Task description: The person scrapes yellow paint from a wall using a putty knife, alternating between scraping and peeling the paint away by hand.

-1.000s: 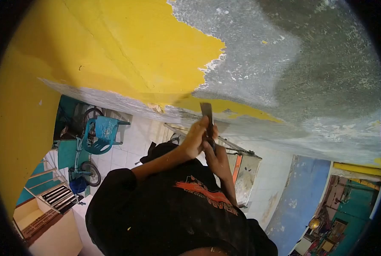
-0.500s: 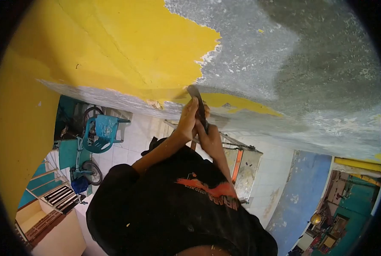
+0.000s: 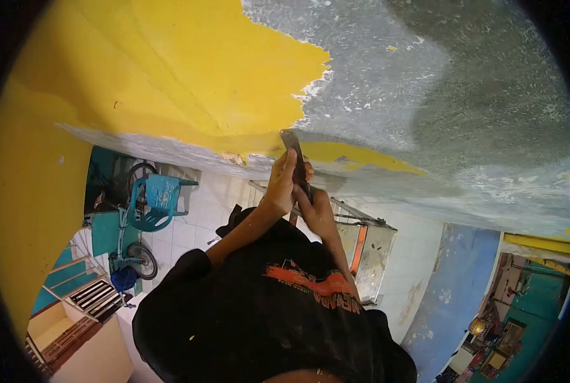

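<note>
A flat, dark metal scraper (image 3: pixel 292 142) touches the wall at the edge where yellow paint (image 3: pixel 234 76) meets bare grey plaster (image 3: pixel 374 76). My left hand (image 3: pixel 283 185) is wrapped round the scraper near its blade, thumb pointing up along it. Just below and to the right, my right hand (image 3: pixel 317 209) grips the handle end, most of which the fingers hide. To the right of the blade, a strip of yellow paint (image 3: pixel 361 155) remains on the grey surface.
Below the wall at left are a teal plastic chair (image 3: pixel 160 198), a bicycle (image 3: pixel 122 249) and a wooden rack (image 3: pixel 93 293). A worn board with an orange strip (image 3: pixel 358 249) lies behind my right arm. A blue wall (image 3: pixel 457 281) and cluttered shelf (image 3: pixel 489 351) are at right.
The view has shifted slightly, with the chair and bicycle a little farther right in the frame. Both hands keep their hold on the scraper, its tip at nearly the same spot.
</note>
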Available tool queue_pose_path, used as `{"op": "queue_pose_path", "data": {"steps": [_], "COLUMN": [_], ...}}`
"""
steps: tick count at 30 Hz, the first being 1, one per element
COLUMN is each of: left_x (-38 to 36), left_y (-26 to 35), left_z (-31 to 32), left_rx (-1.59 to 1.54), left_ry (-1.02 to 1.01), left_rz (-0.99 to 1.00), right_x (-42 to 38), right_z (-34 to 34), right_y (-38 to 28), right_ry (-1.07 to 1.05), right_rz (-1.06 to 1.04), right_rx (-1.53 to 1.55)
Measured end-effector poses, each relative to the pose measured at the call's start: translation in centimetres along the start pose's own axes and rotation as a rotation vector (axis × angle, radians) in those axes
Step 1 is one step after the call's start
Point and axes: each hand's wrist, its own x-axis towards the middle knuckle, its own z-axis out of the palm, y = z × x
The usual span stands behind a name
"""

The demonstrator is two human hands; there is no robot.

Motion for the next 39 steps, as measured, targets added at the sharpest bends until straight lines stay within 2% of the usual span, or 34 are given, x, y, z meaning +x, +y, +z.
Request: {"op": "queue_pose_path", "data": {"steps": [1,2,3,5,6,7,9,13,15,17,19,20,22,24,25,27,29,30,33,35,36,39], "left_x": [-0.7,-1.1,-1.5,-2.6,-2.9,-2.7,-2.7,-2.9,-3.2,-3.0,-2.6,-1.4,-0.7,-0.7,-1.3,-1.9,-2.7,-3.1,-3.0,-2.8,-1.8,-1.4], "left_y": [-0.2,-0.3,-0.4,-0.6,-0.5,-0.7,-1.0,-1.3,-1.4,-1.4,-1.7,-2.0,0.2,2.6,3.3,4.5,2.4,0.9,0.7,1.1,2.0,2.6], "left_z": [-0.2,-0.3,-0.2,0.2,0.5,0.4,-0.4,-0.5,-1.5,-1.9,-2.2,-2.1,-0.6,1.0,1.3,1.7,0.0,-1.2,-1.7,-1.0,-0.1,-0.1], "left_rx": [-0.007,0.004,0.003,0.196,0.243,0.247,0.286,0.179,0.245,0.292,0.349,0.344,0.33,0.317,0.319,0.411,0.408,0.401,0.39,0.374,0.367,0.343], "left_ry": [0.026,-0.065,-0.07,-0.143,-0.084,-0.087,-0.017,-0.024,-0.238,-0.286,-0.215,-0.032,-0.066,-0.141,-0.133,-0.24,-0.272,-0.229,-0.203,-0.209,-0.194,-0.195], "left_rz": [-0.033,-0.017,-0.015,-0.081,-0.079,-0.075,-0.039,-0.034,0.011,0.013,0.063,0.094,0.111,0.199,0.192,0.204,0.205,0.139,0.053,0.021,0.044,0.035], "right_x": [-0.4,-1.4,-2.0,-3.5,-4.0,-4.2,-4.5,-3.4,-3.2,-2.8,-1.7,-1.2,0.3,1.4,1.1,0.8,-0.2,-0.7,-1.7,-1.9,-1.4,-0.9], "right_z": [0.1,0.1,-0.2,-1.0,-1.1,-1.1,-0.8,0.9,1.5,2.5,3.1,3.1,3.1,3.1,3.3,4.3,4.3,3.8,4.3,5.2,6.1,6.0], "right_y": [-0.1,-0.3,0.4,3.4,4.4,5.1,5.9,7.2,7.5,7.0,6.8,6.9,7.6,6.5,6.2,7.6,9.9,10.3,11.5,11.5,11.7,11.7], "right_ry": [0.003,-0.02,-0.017,-0.13,-0.192,-0.194,-0.186,-0.136,-0.055,0.037,0.159,0.199,0.011,-0.001,-0.02,0.044,0.022,-0.106,-0.103,-0.042,0.083,0.161], "right_rz": [-0.069,0.05,0.045,0.224,0.202,0.196,0.276,0.234,0.098,-0.109,-0.225,-0.263,0.147,0.083,0.045,-0.05,0.112,0.048,0.06,0.126,-0.016,-0.113], "right_rx": [0.025,0.134,0.131,0.466,0.622,0.624,0.595,0.454,0.383,0.347,0.334,0.329,0.333,0.335,0.333,0.365,0.06,0.185,0.176,0.242,0.02,-0.177]}}
